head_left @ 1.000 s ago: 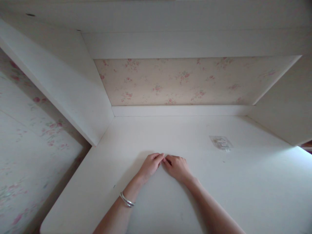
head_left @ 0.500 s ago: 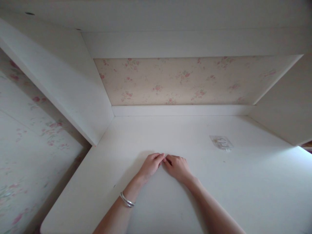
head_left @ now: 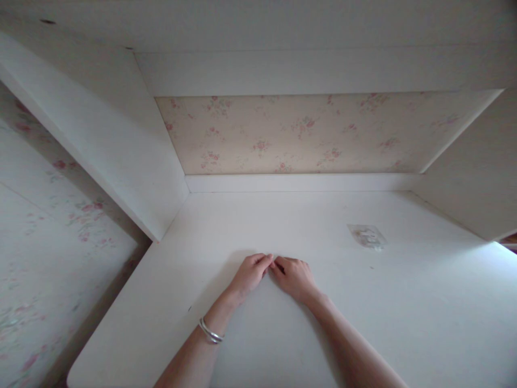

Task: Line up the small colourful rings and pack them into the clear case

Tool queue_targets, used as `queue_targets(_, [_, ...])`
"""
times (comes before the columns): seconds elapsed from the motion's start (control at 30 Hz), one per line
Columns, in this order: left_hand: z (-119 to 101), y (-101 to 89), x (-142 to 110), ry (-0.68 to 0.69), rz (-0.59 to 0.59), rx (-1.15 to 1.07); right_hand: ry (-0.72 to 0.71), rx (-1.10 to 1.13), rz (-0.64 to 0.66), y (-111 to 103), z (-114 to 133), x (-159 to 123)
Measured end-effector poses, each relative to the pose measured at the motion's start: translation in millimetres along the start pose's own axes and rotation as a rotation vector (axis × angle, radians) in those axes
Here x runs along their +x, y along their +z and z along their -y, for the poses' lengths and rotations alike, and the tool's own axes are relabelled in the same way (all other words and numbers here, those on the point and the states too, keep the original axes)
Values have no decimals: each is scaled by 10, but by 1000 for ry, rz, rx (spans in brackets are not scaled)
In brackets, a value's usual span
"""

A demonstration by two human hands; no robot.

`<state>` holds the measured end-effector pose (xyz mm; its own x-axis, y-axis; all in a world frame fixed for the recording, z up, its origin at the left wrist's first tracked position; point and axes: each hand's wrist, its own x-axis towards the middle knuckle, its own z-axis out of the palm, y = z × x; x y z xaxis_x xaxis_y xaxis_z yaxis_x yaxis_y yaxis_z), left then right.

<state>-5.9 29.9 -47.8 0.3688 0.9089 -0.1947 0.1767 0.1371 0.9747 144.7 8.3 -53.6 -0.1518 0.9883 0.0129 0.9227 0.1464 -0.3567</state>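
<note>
My left hand (head_left: 251,275) rests on the white desk top (head_left: 266,221) with its fingers curled and thumb pressed against them. Its wrist carries silver bangles (head_left: 210,331). Close against it, my right hand (head_left: 294,276) is closed the same way, and the two meet at the thumb tips. Whatever may be between the fingers is hidden or too small to name. To the right of my right hand lies a small clear plastic packet (head_left: 367,236) with pale, see-through contents that I cannot identify.
White side panels stand at the left (head_left: 121,134) and right (head_left: 468,167), under a white overhead board (head_left: 283,24). Behind the desk, a low ledge (head_left: 307,183) runs below flowered wallpaper (head_left: 283,134). The desk's left edge borders a dark gap beside the wall.
</note>
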Motion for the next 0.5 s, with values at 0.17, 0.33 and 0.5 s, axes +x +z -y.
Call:
queue_targets(0.17, [-4,-4,-1,11,17,-10,-17,1,-16,19,-13,1])
queue_targets(0.33, [-3,3,-4,12,9,6,-16,-3,-18,21,-23,3])
queue_targets(0.5, [6,11,-6,17,-2,-11,-29,6,-27,28,-38,0])
